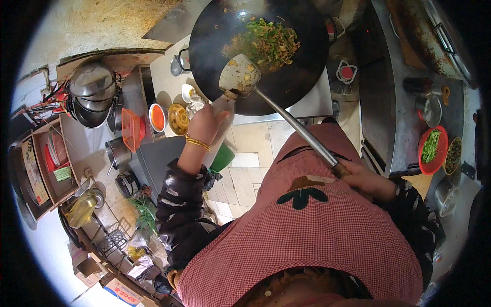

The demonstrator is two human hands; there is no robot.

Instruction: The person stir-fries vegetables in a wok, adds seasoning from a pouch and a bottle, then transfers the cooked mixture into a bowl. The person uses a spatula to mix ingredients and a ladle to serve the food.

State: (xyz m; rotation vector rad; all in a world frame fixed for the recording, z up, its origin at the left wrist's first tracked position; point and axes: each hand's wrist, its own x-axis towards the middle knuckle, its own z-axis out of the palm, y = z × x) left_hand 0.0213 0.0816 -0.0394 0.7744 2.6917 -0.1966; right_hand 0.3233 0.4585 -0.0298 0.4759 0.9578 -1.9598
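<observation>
In my left hand point(204, 125) is a clear bottle point(228, 110), its fingers wrapped round it. The bottle's mouth is right at the blade of a metal wok spatula point(241, 77), whose long handle is in my closed right hand point(365, 179), near my apron. A few bits of food stick to the blade. Below the spatula is a large black wok point(307, 84) on the stove. A heap of stir-fried food point(271, 43), green pieces mixed with brown shreds, lies toward the wok's far side. Whether liquid leaves the bottle I cannot tell.
Left of the wok stand a bowl of orange-red contents point(157, 117), a yellow-brown patterned bowl point(178, 119) and an orange basket point(132, 129). Stacked pots point(92, 82) sit farther left. On the right counter are a red bowl of green vegetables point(444, 161) and a metal cup point(430, 111).
</observation>
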